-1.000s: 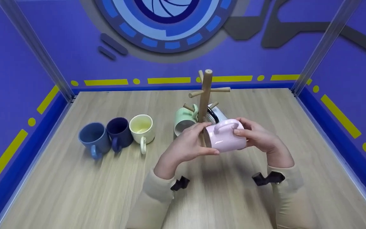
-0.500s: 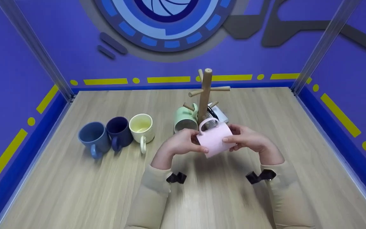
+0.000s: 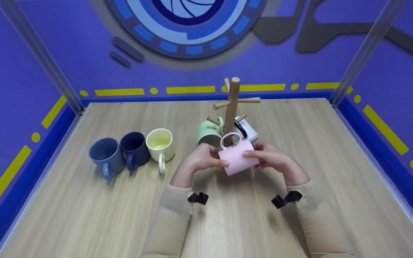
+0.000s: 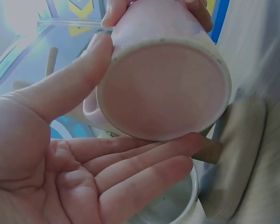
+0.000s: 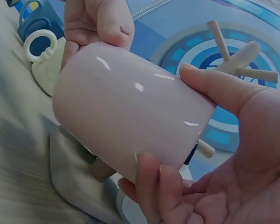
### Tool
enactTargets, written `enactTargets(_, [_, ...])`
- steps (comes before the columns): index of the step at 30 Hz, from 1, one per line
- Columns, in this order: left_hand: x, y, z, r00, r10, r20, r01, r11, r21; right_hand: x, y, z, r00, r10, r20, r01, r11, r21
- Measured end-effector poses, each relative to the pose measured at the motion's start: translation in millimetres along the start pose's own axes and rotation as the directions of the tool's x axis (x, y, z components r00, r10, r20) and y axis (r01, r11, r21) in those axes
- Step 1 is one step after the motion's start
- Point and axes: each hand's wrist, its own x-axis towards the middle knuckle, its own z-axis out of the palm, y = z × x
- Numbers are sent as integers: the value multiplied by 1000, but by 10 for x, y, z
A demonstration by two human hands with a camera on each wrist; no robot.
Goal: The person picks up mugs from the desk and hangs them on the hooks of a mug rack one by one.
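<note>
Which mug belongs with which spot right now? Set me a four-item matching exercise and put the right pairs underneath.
Mugs:
1. Pink mug
2. Green ribbed mug
3. Pale yellow mug
4. Navy mug

Spots:
A. Upright, directly right of the blue mug
B. Upright, right end of the row of three
C. Held between left grip and right grip
D. Tilted, left of the mug tree's post

Pairs: 1-C, 2-D, 3-B, 4-A

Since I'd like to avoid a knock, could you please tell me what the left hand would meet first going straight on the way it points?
The first thing would probably be the pink mug, which the left hand seems to be touching; depth beyond is unclear.
</note>
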Motion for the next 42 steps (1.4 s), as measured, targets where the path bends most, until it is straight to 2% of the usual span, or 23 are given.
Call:
enactTargets(10, [-9, -5, -15, 992, -68, -103, 68, 998, -1, 82, 28, 88, 1000, -12, -17, 13, 999, 47])
enactTargets(14, [-11, 2, -19, 989, -112, -94, 107, 992, -60, 93, 28, 105, 1000, -11, -11, 12, 999, 50])
enactTargets(18, [-6, -7, -18, 987, -131, -91, 124, 989, -77, 111, 21, 122, 1000, 3, -11, -2, 999, 44])
enactTargets(21, [11, -10, -8, 984, -134, -115, 131, 991, -34, 129, 14, 134, 1000, 15, -27, -14, 1000, 22])
enactTargets(26, [-3, 26, 15, 975, -102, -199, 134, 979, 151, 147, 12, 146, 998, 18, -52, -19, 1000, -16])
enactTargets(28, [-55, 46, 14, 970, -93, -225, 141, 968, 208, 153, 14, 153, 999, 17, -47, -18, 1000, -14])
enactTargets(32, [-234, 70, -26, 961, -86, -263, 153, 957, 245, 163, 19, 162, 999, 22, -31, -22, 1000, 1])
enactTargets(37, [-502, 88, -160, 942, -91, -323, 192, 936, 296, 151, 24, 148, 999, 41, -23, -40, 999, 9])
enactTargets(40, [-650, 68, -285, 915, -84, -394, 233, 907, 349, 143, 30, 134, 999, 51, -13, -51, 999, 2])
enactTargets(42, [-735, 28, -377, 889, -87, -450, 282, 879, 385, 139, 33, 123, 998, 56, -1, -56, 998, -5])
